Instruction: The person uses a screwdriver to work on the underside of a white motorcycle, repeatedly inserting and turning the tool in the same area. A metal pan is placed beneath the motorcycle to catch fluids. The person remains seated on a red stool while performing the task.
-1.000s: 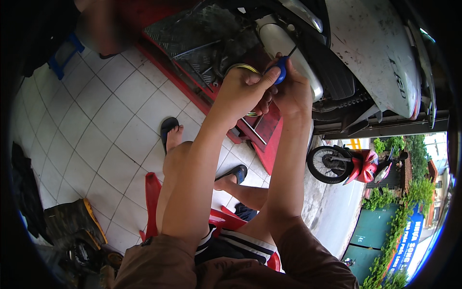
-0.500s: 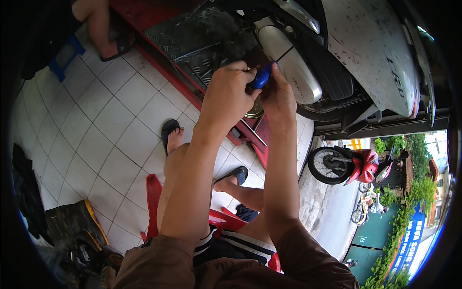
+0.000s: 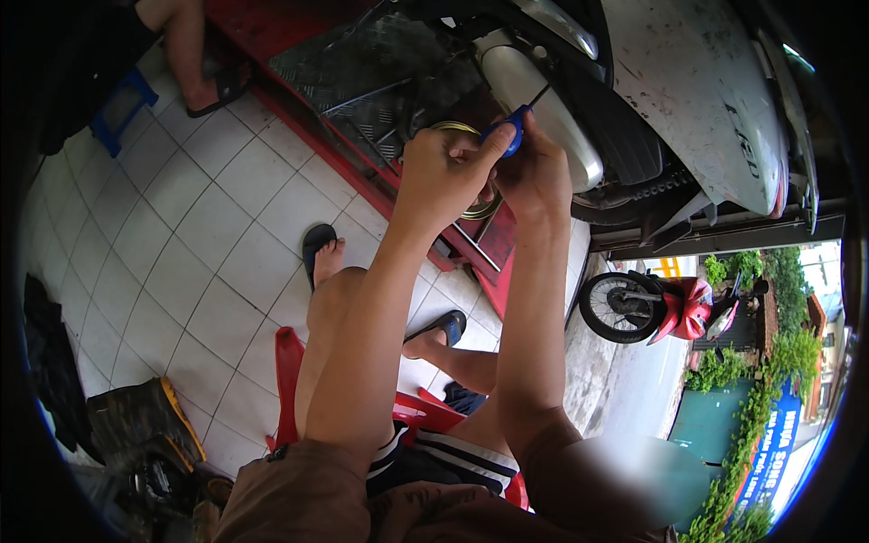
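While the blue-handled tool sits at one o'clock in my view, its dark shaft aimed likewise, my left hand pinches it and my right hand closes on it from five o'clock; a silver motorbike looms at two, a red motorbike at three

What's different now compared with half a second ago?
The left hand and right hand have shifted slightly rightward in the view, and the handle of the blue-handled tool has moved right and a little up. A motorbike out on the street has gone from view. Nothing was visibly let go or picked up. The silver motorbike and parked red motorbike stayed put.
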Tool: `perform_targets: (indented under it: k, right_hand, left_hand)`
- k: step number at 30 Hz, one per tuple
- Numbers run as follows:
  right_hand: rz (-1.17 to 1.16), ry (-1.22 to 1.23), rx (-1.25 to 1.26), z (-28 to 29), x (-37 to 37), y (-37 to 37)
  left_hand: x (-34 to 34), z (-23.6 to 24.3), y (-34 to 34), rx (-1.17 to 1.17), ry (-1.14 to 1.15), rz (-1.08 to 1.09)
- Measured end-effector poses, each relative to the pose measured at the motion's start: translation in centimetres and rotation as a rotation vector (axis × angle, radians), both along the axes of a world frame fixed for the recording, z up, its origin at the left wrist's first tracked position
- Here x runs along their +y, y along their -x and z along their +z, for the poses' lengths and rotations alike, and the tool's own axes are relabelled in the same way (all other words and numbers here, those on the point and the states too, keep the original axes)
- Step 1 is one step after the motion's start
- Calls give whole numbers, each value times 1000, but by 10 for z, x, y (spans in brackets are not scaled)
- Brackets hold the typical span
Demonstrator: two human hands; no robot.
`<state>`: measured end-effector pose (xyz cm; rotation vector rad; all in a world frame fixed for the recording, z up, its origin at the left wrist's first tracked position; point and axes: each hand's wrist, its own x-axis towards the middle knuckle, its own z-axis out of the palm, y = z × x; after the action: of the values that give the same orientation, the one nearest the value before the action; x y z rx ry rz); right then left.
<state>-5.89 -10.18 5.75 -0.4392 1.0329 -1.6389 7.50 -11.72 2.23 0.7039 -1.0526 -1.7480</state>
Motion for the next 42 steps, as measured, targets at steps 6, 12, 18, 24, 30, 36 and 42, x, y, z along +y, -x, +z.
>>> perform_targets:
  k: [6, 12, 18, 24, 30, 36, 42]
  right_hand:
    - [12, 21, -25, -5, 2, -3]
    - [-38, 49, 23, -10, 7, 4]
    - [-98, 10, 46, -10, 4, 0]
    - [-60, 0, 36, -6, -3, 1]
    - [-86, 33, -8, -16, -4, 3]
    - [21, 76, -32, -18, -3, 8]
    - [-6, 52, -35, -10, -2, -6]
  left_hand:
    - [-1, 1, -4, -226, 340, 268]
    - [6, 9, 3, -186, 617, 456]
    - [1, 4, 5, -273, 778, 522]
    - [-2, 5, 1, -237, 763, 512]
    - [-8, -1, -7, -89, 97, 13]
    - [-4, 6, -17, -110, -26, -177]
    - [-9, 1, -18, -327, 281, 116]
